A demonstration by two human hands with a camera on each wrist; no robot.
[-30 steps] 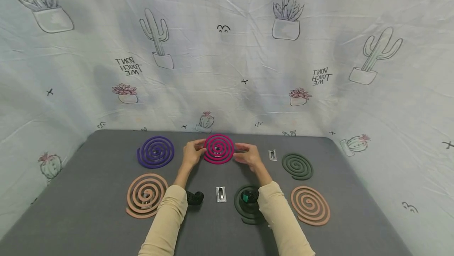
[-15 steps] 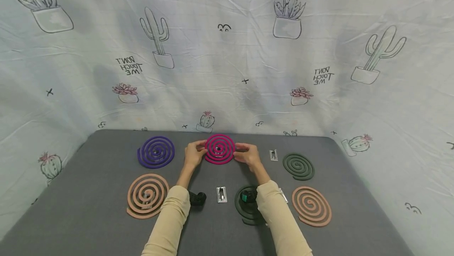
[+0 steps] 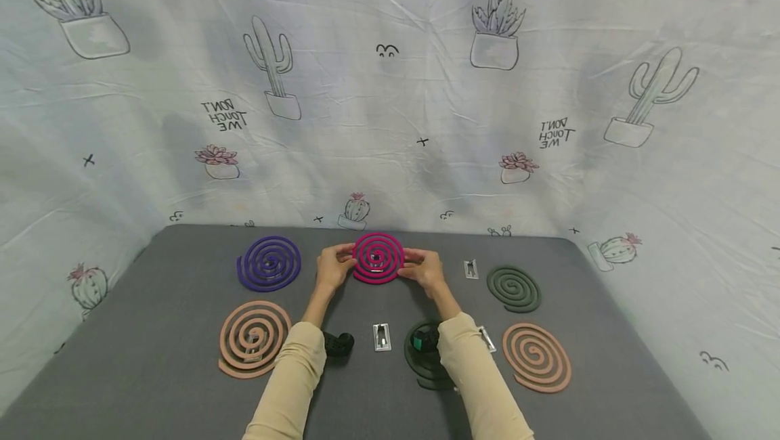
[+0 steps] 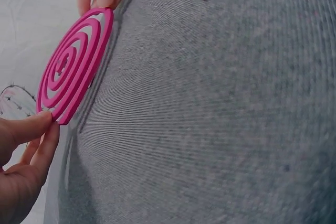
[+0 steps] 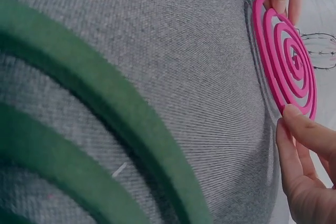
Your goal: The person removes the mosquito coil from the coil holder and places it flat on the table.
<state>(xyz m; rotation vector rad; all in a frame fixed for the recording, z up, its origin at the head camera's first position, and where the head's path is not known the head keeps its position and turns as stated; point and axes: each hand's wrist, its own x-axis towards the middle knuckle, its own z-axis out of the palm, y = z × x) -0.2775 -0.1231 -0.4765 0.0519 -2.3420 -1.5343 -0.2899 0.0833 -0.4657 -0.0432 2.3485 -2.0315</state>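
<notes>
A pink mosquito coil (image 3: pixel 378 244) is between my two hands near the back of the grey table. My left hand (image 3: pixel 334 267) pinches its left edge, thumb on the near face and fingers behind, as the left wrist view shows. At the opposite edge my right hand (image 3: pixel 426 269) pinches it the same way; in the right wrist view the thumb (image 5: pixel 292 110) presses on the rim. A small metal stand shows through the coil's gaps in the head view; whether the coil touches it I cannot tell.
A purple coil (image 3: pixel 269 237) and an orange coil (image 3: pixel 254 304) lie at left. At right are a green coil (image 3: pixel 513 269) and another orange coil (image 3: pixel 536 325). A second green coil (image 3: pixel 432 382) lies under my right forearm. Metal stands (image 3: pixel 382 337) (image 3: pixel 471 269) lie on the table.
My right fingers have closed in on the pink coil's right edge, which they stood slightly apart from a second ago. The left hand has barely moved.
</notes>
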